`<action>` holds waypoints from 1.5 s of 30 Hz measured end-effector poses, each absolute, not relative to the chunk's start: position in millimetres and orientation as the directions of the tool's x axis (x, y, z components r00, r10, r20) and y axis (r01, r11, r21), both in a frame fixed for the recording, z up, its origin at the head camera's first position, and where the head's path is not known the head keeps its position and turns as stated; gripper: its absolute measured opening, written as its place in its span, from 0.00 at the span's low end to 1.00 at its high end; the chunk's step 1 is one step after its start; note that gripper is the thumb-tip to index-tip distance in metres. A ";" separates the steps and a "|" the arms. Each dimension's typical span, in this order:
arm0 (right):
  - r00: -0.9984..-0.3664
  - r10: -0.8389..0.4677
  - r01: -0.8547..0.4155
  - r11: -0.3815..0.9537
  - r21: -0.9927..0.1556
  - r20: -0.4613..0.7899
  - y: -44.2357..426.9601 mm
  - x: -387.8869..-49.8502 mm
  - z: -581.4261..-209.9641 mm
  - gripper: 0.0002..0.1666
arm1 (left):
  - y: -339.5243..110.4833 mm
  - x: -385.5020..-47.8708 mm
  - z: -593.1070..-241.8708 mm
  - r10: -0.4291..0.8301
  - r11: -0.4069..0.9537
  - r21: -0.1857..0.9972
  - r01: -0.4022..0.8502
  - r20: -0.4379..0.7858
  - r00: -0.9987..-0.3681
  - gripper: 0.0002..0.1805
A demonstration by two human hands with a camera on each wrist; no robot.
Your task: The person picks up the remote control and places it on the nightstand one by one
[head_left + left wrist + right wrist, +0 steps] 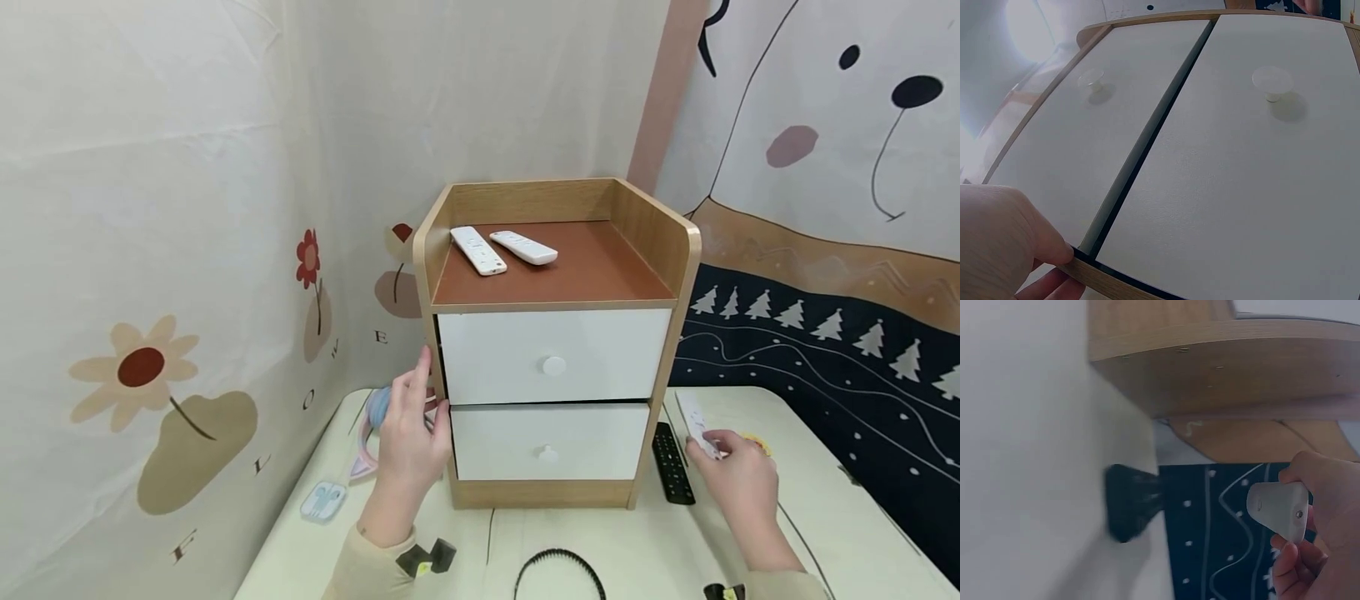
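Pinching white remote [691, 412] in right fingers [724, 438] — left fingers [414, 393] extended along cabinet [495, 358], black remote [672, 467] beside it

- A cream, softly creased fabric wall covering [187, 242] fills the left and back, printed with a beige-petalled, dark-red-centred flower [141, 367], a small red flower [308, 257] and black letters [308, 400].
- A vertical dusty-pink band [663, 92] separates it from a white bear face [817, 92] in thin dark outline.
- Below lie a tan strip [847, 257] and a navy section [825, 367] with white pine trees [831, 326].
- The cream tabletop [810, 492] has rounded far corners.
- White glare [1030, 28] brightens the left wrist view's upper left.
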State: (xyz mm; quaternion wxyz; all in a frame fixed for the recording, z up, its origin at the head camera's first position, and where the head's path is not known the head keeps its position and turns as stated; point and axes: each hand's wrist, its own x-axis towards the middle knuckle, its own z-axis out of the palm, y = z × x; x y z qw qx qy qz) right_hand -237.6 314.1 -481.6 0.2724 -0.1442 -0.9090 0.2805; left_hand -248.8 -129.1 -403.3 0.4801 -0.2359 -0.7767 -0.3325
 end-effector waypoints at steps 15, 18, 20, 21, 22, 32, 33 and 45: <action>-0.741 0.340 -0.007 0.858 -0.514 0.579 303.5 -246.0 -387.2 0.26 | -128.0 -246.8 -400.5 0.037 0.666 0.303 0.682 0.899 -0.436 0.48; -0.724 0.349 -0.035 0.843 -0.537 0.595 297.6 -249.5 -370.7 0.27 | -128.8 -247.1 -399.9 0.032 0.667 0.306 0.679 0.899 -0.437 0.48; -0.707 0.345 -0.063 0.839 -0.540 0.617 294.1 -251.3 -361.1 0.28 | -128.8 -247.5 -399.7 0.031 0.666 0.308 0.679 0.898 -0.438 0.48; -0.696 0.341 -0.077 0.839 -0.539 0.632 292.3 -251.7 -356.4 0.27 | -128.7 -247.6 -399.7 0.032 0.665 0.309 0.680 0.898 -0.439 0.48; -0.684 0.339 -0.092 0.838 -0.537 0.646 290.5 -251.9 -351.8 0.27 | -128.5 -247.7 -399.9 0.032 0.663 0.310 0.681 0.898 -0.440 0.48; -0.571 0.267 -0.243 0.848 -0.470 0.776 272.9 -255.9 -306.7 0.23 | -127.7 -247.1 -401.8 0.028 0.669 0.320 0.671 0.891 -0.453 0.48; -0.564 0.261 -0.249 0.850 -0.463 0.783 271.8 -256.3 -302.3 0.23 | -127.7 -247.2 -401.8 0.028 0.669 0.321 0.670 0.890 -0.454 0.48; -0.420 0.344 -0.358 0.787 -0.502 0.840 273.1 -252.4 -264.9 0.21 | -127.1 -248.3 -402.6 0.033 0.672 0.316 0.670 0.891 -0.453 0.48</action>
